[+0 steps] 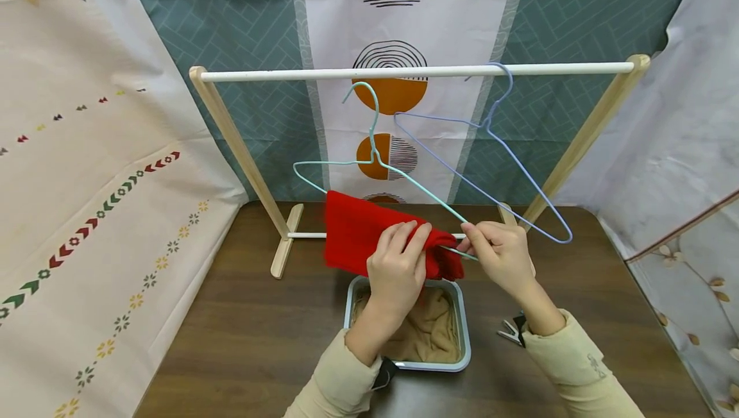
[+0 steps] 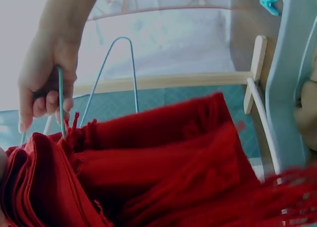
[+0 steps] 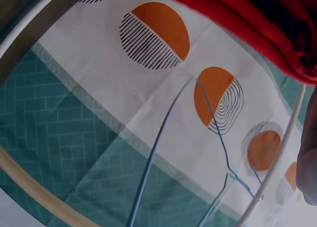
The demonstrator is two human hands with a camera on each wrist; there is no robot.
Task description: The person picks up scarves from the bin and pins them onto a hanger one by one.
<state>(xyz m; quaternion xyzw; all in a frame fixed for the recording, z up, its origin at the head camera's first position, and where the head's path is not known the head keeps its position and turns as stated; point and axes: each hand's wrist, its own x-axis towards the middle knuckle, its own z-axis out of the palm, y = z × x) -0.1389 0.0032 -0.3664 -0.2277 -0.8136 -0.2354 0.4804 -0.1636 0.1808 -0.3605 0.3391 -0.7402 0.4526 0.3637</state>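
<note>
A folded red scarf (image 1: 358, 232) with fringed ends hangs over the lower bar of a mint-green hanger (image 1: 424, 190), whose hook stands free in front of the rack bar. My left hand (image 1: 395, 270) grips the scarf near its right end, fingers over the front. At the hanger's right corner, my right hand (image 1: 499, 254) holds the wire with curled fingers. In the left wrist view, layered folds and loose fringe of the scarf (image 2: 163, 158) spread below the right hand (image 2: 49, 83). Only the edge of the scarf (image 3: 257, 29) shows in the right wrist view.
A blue hanger (image 1: 522, 165) hangs from the white bar (image 1: 312, 75) of a wooden rack. Below the scarf, a pale tub (image 1: 465, 341) holds a brown cloth (image 1: 433, 328). A clothespin (image 1: 510, 333) lies by the right wrist; a teal clothespin (image 2: 270, 5) shows in the left wrist view.
</note>
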